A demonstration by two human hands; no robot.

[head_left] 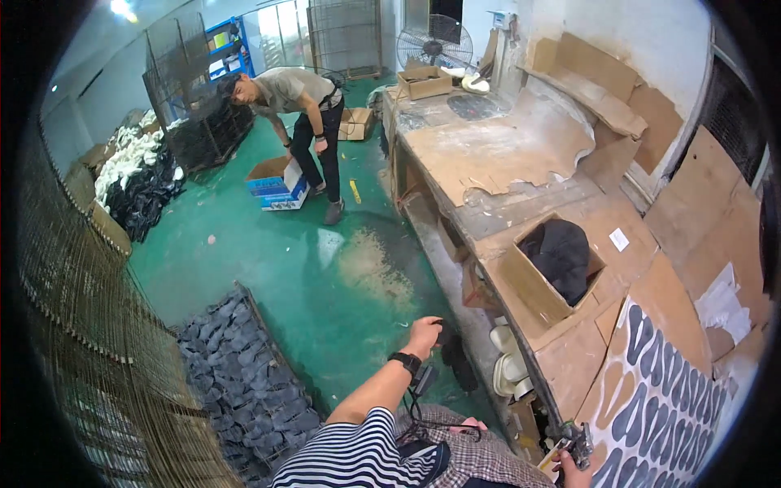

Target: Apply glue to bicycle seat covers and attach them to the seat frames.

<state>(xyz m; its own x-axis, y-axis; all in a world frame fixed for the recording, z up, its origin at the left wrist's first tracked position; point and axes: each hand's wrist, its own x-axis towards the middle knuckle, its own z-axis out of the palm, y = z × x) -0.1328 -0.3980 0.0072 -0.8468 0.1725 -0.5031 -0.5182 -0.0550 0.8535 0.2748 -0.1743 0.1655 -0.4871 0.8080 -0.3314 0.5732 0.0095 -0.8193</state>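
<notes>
Head view, workbench [521, 236] as landmark: left hand [425, 333] reaches out below its front edge, fingers closed on a dark sole-shaped piece [452, 351]; right hand [572, 470], at the bench's near corner, grips a small spray gun [574, 443]. On the bench beside that hand lies a board [651, 407] already filled with rows of dark soles, while a floor tray [244, 382] left of the bench holds many more, so the work seems only partly done.

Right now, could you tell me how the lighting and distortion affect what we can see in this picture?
Head view: fisheye bends the bench edge and wire rack; a black rim cuts the corners; a ceiling lamp glares at top left; the right hand sits half cut off at the bottom; the left hand is sharp.
</notes>
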